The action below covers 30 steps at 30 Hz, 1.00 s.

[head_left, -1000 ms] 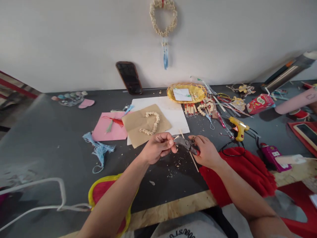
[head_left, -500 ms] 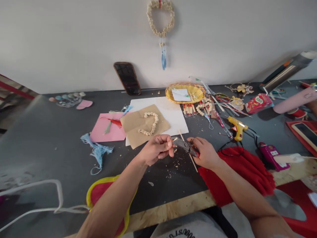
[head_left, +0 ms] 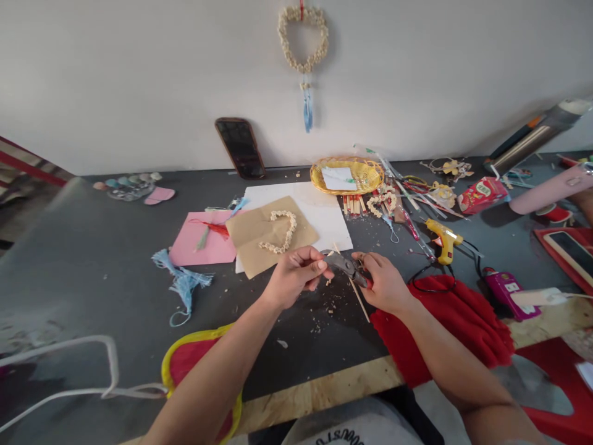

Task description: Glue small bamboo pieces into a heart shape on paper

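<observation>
Both hands are over the dark table. My right hand (head_left: pixel 386 283) is wrapped round the handles of dark pliers (head_left: pixel 343 266), whose jaws point left. At those jaws, my left hand (head_left: pixel 299 272) pinches a small pale piece that is mostly hidden. A thin wooden stick (head_left: pixel 360 301) lies under the pliers, among small crumbs. Beyond my left hand, a partial heart outline of cream beads (head_left: pixel 291 230) rests on brown paper (head_left: pixel 248 238), which overlaps a white sheet (head_left: pixel 336 219).
A yellow wicker basket (head_left: pixel 319 180), a yellow glue gun (head_left: pixel 445 240) and a red cloth (head_left: pixel 458 327) are at the right. Blue tassels (head_left: pixel 185 284) and pink paper (head_left: pixel 185 244) lie left. A phone (head_left: pixel 239 148) leans on the wall below a hanging beaded heart (head_left: pixel 283 46).
My left hand has shifted slightly right, nearer the pliers' jaws. The pliers have turned a little, and the pale piece at their tip shows less. The right hand stays wrapped round the handles.
</observation>
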{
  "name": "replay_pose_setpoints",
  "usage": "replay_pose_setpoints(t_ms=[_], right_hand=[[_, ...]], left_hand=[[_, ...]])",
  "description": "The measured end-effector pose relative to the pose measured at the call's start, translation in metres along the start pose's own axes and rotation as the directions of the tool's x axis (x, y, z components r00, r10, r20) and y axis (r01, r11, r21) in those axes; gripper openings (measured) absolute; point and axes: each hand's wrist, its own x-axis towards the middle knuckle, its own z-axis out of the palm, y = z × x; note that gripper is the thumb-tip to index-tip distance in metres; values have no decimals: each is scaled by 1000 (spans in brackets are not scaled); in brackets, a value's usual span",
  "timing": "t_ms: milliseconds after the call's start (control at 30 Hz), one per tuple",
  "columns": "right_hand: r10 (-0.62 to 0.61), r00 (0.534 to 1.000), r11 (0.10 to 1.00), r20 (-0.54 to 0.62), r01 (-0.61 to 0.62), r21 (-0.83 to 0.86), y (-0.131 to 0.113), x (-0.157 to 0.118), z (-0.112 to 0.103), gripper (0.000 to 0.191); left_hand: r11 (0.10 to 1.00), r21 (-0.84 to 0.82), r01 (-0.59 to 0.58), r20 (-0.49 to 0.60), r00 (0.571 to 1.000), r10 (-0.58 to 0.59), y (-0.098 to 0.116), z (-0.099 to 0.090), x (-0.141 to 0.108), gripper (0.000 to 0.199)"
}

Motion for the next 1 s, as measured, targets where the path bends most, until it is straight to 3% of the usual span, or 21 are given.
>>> replay_pose_setpoints(t_ms=[300,667,1000], right_hand=[[-62,998,997,25,60,48,2,-1,-3,43],[-38,999,999,-19,38,1,-3,-5,-1,33],[-120,993,993,-6,120,-3,3,0,-1,39]], left_hand=[[993,-63,95,146,986,-85,7,1,-2,30],[983,-126,132,154,982,-112,7,2,-3,29],[958,-137,251,310,930,-199,13,-1,-5,30]])
